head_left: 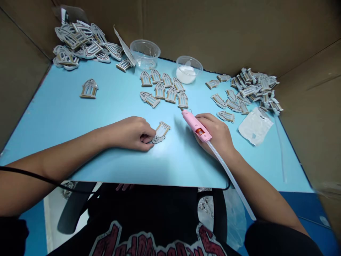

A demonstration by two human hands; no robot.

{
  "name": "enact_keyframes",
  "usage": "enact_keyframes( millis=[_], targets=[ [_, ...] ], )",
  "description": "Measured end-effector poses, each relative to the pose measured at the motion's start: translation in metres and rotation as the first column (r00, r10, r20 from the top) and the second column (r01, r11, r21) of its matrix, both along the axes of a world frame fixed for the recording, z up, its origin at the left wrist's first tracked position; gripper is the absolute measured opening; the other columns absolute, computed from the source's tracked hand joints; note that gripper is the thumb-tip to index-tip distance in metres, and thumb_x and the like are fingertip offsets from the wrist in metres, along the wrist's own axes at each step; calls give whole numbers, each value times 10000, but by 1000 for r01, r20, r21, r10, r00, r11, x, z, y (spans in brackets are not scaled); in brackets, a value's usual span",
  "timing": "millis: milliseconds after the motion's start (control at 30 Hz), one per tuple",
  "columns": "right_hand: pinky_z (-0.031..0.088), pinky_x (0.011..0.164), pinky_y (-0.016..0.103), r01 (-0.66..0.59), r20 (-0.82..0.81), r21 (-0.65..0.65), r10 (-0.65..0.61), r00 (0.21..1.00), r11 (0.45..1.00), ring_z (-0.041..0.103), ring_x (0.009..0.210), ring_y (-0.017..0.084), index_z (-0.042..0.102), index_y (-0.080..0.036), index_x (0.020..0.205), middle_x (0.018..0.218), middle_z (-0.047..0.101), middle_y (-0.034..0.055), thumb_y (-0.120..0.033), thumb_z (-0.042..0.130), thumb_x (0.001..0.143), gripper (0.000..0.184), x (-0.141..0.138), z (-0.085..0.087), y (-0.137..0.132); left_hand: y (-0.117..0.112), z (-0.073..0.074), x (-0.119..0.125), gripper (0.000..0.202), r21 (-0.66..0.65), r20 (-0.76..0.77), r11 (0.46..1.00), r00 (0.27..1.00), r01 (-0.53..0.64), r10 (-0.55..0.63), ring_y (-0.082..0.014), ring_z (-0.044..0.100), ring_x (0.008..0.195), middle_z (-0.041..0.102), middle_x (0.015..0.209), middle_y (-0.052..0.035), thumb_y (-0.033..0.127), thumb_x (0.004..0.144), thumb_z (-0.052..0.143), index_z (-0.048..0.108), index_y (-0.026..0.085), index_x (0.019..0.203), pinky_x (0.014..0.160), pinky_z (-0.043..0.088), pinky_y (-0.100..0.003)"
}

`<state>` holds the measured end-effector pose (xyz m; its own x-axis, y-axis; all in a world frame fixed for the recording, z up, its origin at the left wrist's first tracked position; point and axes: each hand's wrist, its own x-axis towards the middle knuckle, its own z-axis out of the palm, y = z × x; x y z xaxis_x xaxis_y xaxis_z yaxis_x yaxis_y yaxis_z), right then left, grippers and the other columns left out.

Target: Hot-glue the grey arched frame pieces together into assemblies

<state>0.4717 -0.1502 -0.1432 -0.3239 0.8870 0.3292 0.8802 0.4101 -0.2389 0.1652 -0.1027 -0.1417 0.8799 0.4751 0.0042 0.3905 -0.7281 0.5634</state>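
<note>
The left hand [130, 134] pinches the end of an arched window cutout [161, 132] on the blue tabletop [62, 117], while the right hand [217, 133] wraps around a pink glue gun [195, 125], its tip toward the other cutouts [163, 89].

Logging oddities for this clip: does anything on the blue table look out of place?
One arched window piece lies alone on the left of the blue table, well apart from the other pieces, which sit in rows and piles. Nothing looks spilled.

Two clear bowls [145, 54] sit on the blue desk [58, 121], one holding something white, perhaps cotton. A plastic bag [255, 126] lies to the right, before cardboard walls [213, 32].
</note>
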Motion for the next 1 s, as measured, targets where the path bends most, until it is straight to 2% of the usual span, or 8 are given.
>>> enact_keyframes(
  millis=[133, 200, 267, 333, 567, 667, 767, 1000],
  targets=[
    [491, 665, 312, -9, -30, 25, 10, 999, 1000, 720, 862, 222, 724, -216, 925, 1138, 757, 86, -223, 591, 874, 142, 0, 0, -2, -7, 0, 3, 260, -5, 65, 998, 996, 63, -63, -107, 582, 621, 630, 614, 37, 278, 894, 598, 578, 201, 646, 772, 455, -264],
    [507, 685, 319, -25, -55, 31, 27, 998, 999, 724, 886, 228, 723, -224, 942, 1141, 756, 83, -213, 598, 869, 146, 0, 1, -2, -9, -2, 4, 152, 38, 109, 996, 990, 83, -87, -185, 726, 988, 790, 988, -28, 313, 920, 603, 718, 218, 950, 996, 487, -320],
    [520, 696, 324, -44, -81, 44, 48, 996, 998, 730, 922, 237, 722, -228, 962, 1146, 756, 85, -210, 606, 863, 153, 1, 1, -2, -7, -5, 4, 400, 89, 109, 992, 989, 91, -100, -274, 578, 1411, 677, 1431, -98, 343, 940, 598, 648, 225, 1318, 1178, 422, -419],
    [529, 702, 330, -61, -98, 67, 67, 993, 996, 735, 942, 246, 719, -223, 970, 1135, 758, 93, -210, 616, 855, 155, 2, 1, -1, -1, -10, 3, 524, 132, 75, 990, 996, 38, -48, -308, 420, 1554, 532, 1596, -128, 361, 966, 565, 546, 216, 1469, 1246, 369, -487],
    [518, 676, 339, -83, -95, 79, 90, 991, 993, 720, 838, 228, 715, -208, 941, 1095, 761, 97, -200, 611, 844, 143, 2, 0, 1, 29, -24, -10, 829, 205, -44, 847, 860, -490, 508, -493, 157, 1616, 237, 1735, -192, 653, 890, 613, 416, 232, 1577, 1245, 212, -725],
    [516, 666, 340, -81, -91, 78, 88, 992, 994, 718, 844, 233, 711, -214, 935, 1082, 760, 98, -212, 612, 845, 134, 2, 0, 1, 28, -22, -9, 608, 168, -27, 865, 875, -473, 484, -448, 368, 1525, 407, 1627, -171, 683, 855, 627, 649, 227, 1257, 1222, 306, -657],
    [519, 675, 340, -84, -99, 74, 91, 991, 994, 721, 856, 234, 707, -219, 925, 1080, 761, 95, -207, 618, 839, 125, 1, -1, 1, 21, -18, -3, 447, 109, 42, 924, 931, -366, 363, -313, 590, 1292, 567, 1437, -122, 619, 860, 630, 663, 214, 1048, 1135, 443, -497],
    [524, 693, 337, -225, -176, 68, 234, 956, 972, 704, 812, 208, 660, -225, 880, 1035, 748, 90, -256, 605, 883, 64, -2, -1, 2, 19, -14, -5, 883, 3, -24, 938, 938, -346, 346, -361, 506, 1402, 574, 1474, -138, 597, 718, 796, 466, 221, 1445, 1185, 368, -506]
  ],
)
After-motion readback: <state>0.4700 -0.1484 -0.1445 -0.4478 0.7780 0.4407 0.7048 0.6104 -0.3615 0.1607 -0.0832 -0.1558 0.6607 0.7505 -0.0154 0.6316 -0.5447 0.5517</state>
